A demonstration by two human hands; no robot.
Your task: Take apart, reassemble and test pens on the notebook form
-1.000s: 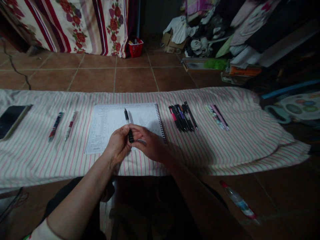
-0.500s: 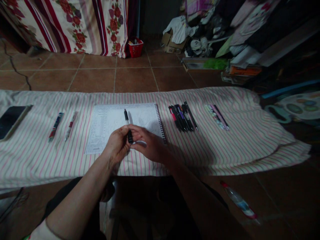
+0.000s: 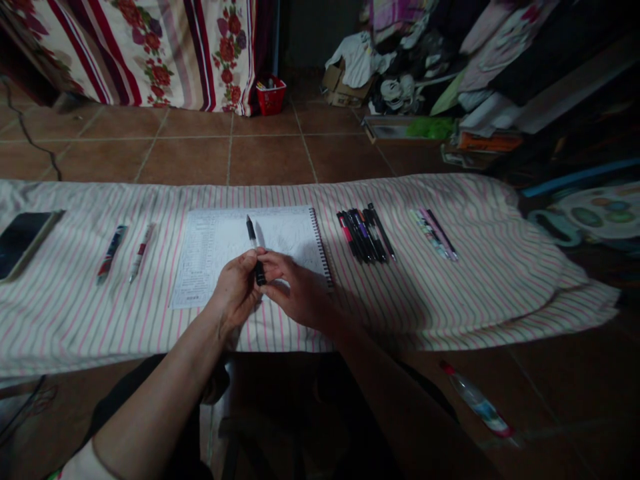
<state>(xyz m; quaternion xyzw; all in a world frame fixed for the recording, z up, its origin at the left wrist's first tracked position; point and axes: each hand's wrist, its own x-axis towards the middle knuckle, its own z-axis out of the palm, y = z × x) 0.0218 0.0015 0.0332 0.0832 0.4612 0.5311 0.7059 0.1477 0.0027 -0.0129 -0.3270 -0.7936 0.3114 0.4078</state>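
Observation:
Over the near part of a spiral notepad (image 3: 280, 227) covered with writing, both hands meet at a black pen (image 3: 251, 230), its tip end pointing away from me. My left hand (image 3: 237, 280) is closed on it, with the thumb along the barrel. My right hand (image 3: 295, 287) pinches the pen's near end from the other side, its fingers curled and the thumb below. Part of the barrel is hidden by the fingers. A row of pens (image 3: 365, 233) lies just right of the notepad's wire binding.
A striped cloth (image 3: 300, 337) covers the table. On the left lie a phone (image 3: 25, 243), a dark patterned pen (image 3: 111, 255) and a red-and-white pen (image 3: 141, 253). More slim pens (image 3: 435, 233) lie at the right. A bottle (image 3: 477, 400) is on the tiled floor.
The pen's far end has shifted very slightly to the left. Both hands keep their hold in almost the same place.

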